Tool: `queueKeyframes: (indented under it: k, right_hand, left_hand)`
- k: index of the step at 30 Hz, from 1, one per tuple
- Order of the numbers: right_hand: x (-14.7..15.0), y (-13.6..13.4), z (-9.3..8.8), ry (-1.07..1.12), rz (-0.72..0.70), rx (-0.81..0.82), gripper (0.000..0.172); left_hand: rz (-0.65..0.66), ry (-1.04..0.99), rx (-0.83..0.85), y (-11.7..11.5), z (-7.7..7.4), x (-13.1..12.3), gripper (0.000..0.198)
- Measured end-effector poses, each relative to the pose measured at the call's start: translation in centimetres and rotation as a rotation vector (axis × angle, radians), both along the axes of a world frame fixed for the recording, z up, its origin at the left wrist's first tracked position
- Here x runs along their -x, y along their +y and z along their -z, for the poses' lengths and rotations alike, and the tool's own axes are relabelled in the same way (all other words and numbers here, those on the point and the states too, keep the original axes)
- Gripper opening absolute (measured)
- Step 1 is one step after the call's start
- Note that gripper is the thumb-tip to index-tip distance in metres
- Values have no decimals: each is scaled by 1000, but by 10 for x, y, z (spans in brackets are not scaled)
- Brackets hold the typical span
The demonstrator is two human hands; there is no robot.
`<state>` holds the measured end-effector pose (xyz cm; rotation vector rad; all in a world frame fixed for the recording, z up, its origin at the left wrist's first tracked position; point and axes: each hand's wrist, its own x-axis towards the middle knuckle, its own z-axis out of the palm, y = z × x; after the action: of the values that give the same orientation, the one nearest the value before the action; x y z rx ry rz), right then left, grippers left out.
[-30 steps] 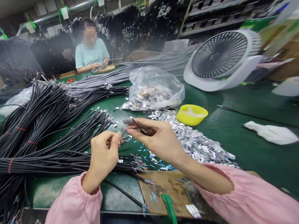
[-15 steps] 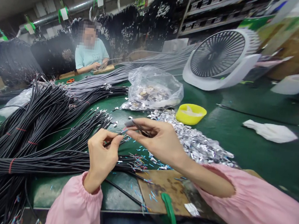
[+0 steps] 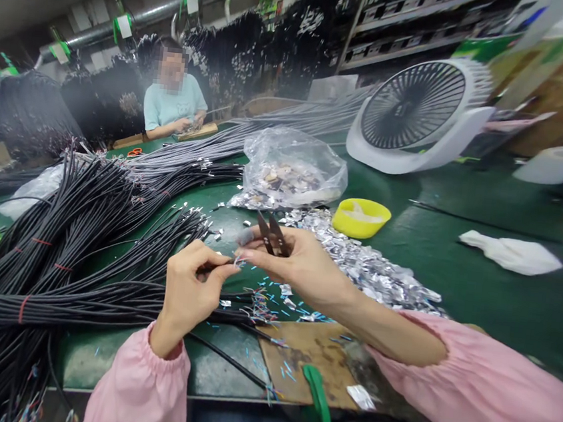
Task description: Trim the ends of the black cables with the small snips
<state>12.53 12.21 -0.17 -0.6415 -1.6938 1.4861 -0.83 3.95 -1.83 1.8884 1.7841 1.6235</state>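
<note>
My left hand [image 3: 194, 281] is closed in a pinch on the end of a black cable, its thin coloured wires [image 3: 239, 260] sticking out past the fingertips. Meeting it from the right, my right hand [image 3: 306, 267] has thumb and forefinger at these wires. Dark thread snips [image 3: 271, 235] are held within the right hand, with two pointed blades up and apart. A grey cover [image 3: 245, 237] sits on one of its fingertips. Below the hands lies a bundle of black cables [image 3: 115, 306] with stripped, coloured ends. Small blue clippings are scattered on the green table.
Silver foil scraps [image 3: 380, 275] are heaped right of my hands, by a yellow bowl [image 3: 361, 218] and a clear plastic bag [image 3: 293, 168]. A white fan [image 3: 417, 114] stands behind. Cable piles [image 3: 74, 216] fill the left. A co-worker [image 3: 175, 102] sits across the table.
The snips have swung up in my right hand, their blades now showing above the fingers. My right fingertips have closed in on the wires at my left hand.
</note>
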Motion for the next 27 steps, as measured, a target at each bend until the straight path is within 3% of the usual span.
queueKeyframes:
  k: [3,7,13,19,27]
  right_hand:
    - [0,0,0,-38,-13,-42,36]
    - [0,-3,3,-143,-39,-278,44]
    - [-2,-5,8,-153,155,-523,32]
    - [-2,-7,6,-119,96,-568,25]
    - [-4,-10,1,-101,37,-556,33]
  left_hand:
    - [-50,92,-111,-1,1,0,11]
    - [-103,121,-160,-3,2,-1,7]
    - [-177,59,-198,-4,1,-1,7]
    - [-232,19,-256,-5,3,0,5]
    - [-221,57,-276,-5,3,-1,8]
